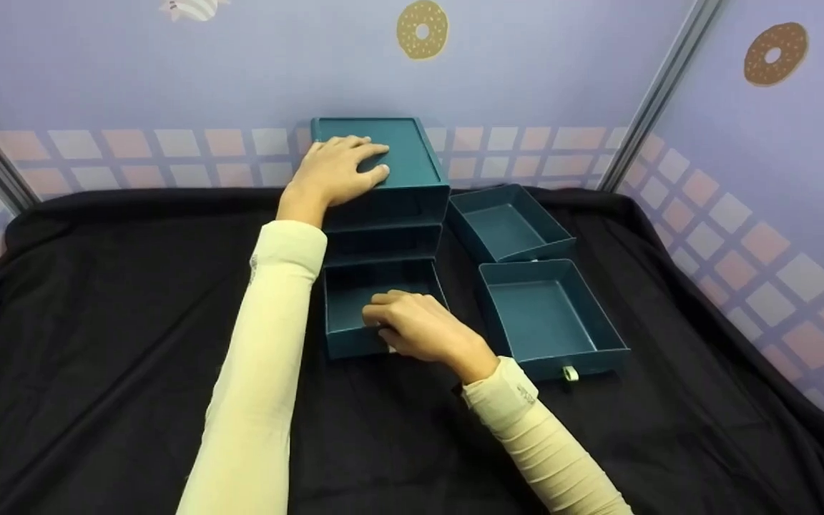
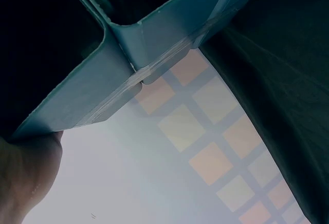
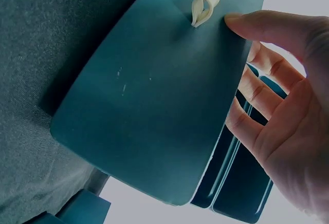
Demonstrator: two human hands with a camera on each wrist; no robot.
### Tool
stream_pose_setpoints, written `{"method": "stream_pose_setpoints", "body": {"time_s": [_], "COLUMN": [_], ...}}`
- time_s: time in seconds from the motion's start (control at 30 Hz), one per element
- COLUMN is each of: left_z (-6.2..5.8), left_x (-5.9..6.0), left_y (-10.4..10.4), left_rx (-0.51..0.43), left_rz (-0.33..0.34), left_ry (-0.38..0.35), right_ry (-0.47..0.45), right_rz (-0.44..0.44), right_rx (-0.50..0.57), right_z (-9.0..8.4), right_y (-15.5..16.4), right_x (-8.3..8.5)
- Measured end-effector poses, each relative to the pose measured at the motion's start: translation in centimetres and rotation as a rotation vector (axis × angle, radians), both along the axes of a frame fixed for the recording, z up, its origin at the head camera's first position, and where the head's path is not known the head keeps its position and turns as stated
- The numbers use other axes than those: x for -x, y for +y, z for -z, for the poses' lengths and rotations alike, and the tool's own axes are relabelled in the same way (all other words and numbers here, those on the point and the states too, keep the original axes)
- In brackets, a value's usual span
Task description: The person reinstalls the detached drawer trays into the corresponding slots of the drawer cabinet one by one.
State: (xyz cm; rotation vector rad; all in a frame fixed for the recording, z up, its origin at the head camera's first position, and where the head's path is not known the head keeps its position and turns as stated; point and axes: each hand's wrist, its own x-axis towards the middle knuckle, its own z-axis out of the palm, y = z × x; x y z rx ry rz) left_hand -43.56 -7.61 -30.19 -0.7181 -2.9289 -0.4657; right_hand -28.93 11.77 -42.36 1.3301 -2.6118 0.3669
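A teal drawer cabinet (image 1: 398, 143) stands against the back wall, its upper two bays showing dark hollows. My left hand (image 1: 337, 168) rests flat on the cabinet's top, fingers spread. In the left wrist view only part of that hand (image 2: 31, 172) shows, beside the cabinet's edge. The bottom drawer (image 1: 355, 343) juts out toward me. My right hand (image 1: 423, 325) grips its front panel, thumb outside and fingers over the rim. In the right wrist view, the thumb presses the panel (image 3: 149, 95) beside a pale loop pull tab (image 3: 205, 5).
Two removed teal drawers lie right of the cabinet: a rear one (image 1: 505, 222) set askew and a front one (image 1: 548, 315) with a pale tab (image 1: 570, 373). Black cloth (image 1: 133, 357) covers the table. Purple patterned walls (image 1: 526, 64) close in the back and sides.
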Motion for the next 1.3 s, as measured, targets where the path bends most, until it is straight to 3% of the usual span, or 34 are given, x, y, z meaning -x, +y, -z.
{"method": "stream_pose_setpoints", "body": {"time_s": [0.57,1.03,1.3], "left_z": [-0.2,-0.2,-0.1], "left_x": [0.1,0.1,0.0], "left_y": [0.2,0.3,0.0], "left_rx": [-0.001,0.012,0.01], "left_rz": [-0.002,-0.003,-0.009], "left_ry": [-0.006,-0.005,-0.009], "right_ry": [0.058,0.014,0.088], "right_rz": [0.067,0.128,0.158], "right_rx": [-0.002,0.073,0.115], "right_z": [0.6,1.1,1.6], "right_y": [0.0,-0.5,-0.8], "right_x": [1.5,2.5,3.0]}}
